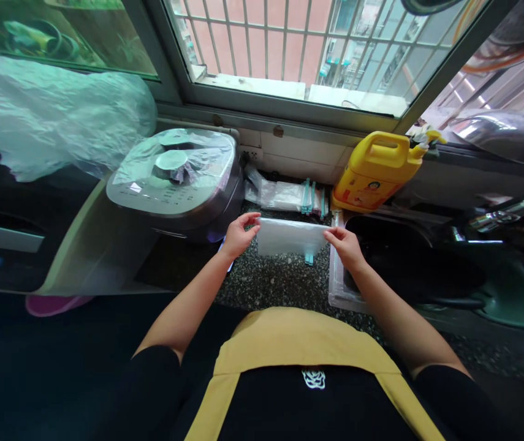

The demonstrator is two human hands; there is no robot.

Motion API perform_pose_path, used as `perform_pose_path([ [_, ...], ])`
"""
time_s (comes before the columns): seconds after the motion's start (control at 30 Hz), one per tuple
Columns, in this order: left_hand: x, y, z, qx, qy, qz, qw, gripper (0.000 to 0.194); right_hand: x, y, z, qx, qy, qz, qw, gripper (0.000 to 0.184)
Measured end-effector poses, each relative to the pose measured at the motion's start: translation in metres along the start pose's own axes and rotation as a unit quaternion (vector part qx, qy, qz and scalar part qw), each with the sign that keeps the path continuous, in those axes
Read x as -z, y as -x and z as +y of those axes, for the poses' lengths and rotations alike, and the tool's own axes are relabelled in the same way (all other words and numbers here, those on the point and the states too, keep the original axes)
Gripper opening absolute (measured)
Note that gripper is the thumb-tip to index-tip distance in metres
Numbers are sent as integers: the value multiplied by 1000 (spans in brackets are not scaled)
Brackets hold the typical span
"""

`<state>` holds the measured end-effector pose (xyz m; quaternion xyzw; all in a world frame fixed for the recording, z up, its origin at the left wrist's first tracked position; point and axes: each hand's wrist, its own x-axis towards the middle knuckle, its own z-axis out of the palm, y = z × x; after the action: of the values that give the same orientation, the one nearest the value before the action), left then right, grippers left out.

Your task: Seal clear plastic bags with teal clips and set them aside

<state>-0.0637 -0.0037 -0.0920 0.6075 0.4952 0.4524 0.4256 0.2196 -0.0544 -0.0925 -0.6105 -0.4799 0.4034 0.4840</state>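
A clear plastic bag is stretched flat between my two hands, above the speckled counter. My left hand pinches its left upper corner between thumb and fingers. At the right upper corner, my right hand grips it the same way. A small light-blue clip shows at the bag's lower edge, lying on the counter or behind the plastic; I cannot tell which. Beyond the bag, against the wall, lie a stack of folded clear bags and several light-blue sealing clips.
A rice cooker covered with plastic film stands to the left, with a large plastic-wrapped bundle behind it. On the right are a yellow jug, a sink holding a black pan, and a faucet. A barred window is ahead.
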Motion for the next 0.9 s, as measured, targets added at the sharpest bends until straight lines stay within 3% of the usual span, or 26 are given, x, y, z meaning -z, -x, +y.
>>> perform_pose_path([
  [0.2, 4, -4, 22, -103, -155, -22, 982, 25, 6, -1, -8, 35, 33, 7, 999, 31],
  [0.47, 5, -9, 45, -160, -232, -22, 959, 12, 20, 0, -13, 45, 108, 1, 993, 31],
  [0.53, 4, -9, 53, -174, -225, -48, 958, 11, 25, -1, -19, 84, 178, 35, 980, 29],
  [0.63, -3, -11, 67, -179, -213, -102, 955, 11, 22, -2, -39, 201, 253, 73, 943, 29],
  [0.7, -10, -14, 76, -183, -202, -128, 954, 12, 9, -3, -54, 276, 265, 10, 924, 28],
  [0.77, -19, -16, 84, -187, -182, -151, 954, 12, -9, -6, -65, 310, 272, -68, 909, 29],
  [0.83, -25, -18, 91, -180, -146, -172, 958, 10, -24, -8, -70, 305, 274, -126, 903, 19],
  [0.9, -26, -20, 94, -156, -91, -179, 967, 8, -33, -10, -71, 284, 258, -144, 912, 16],
])
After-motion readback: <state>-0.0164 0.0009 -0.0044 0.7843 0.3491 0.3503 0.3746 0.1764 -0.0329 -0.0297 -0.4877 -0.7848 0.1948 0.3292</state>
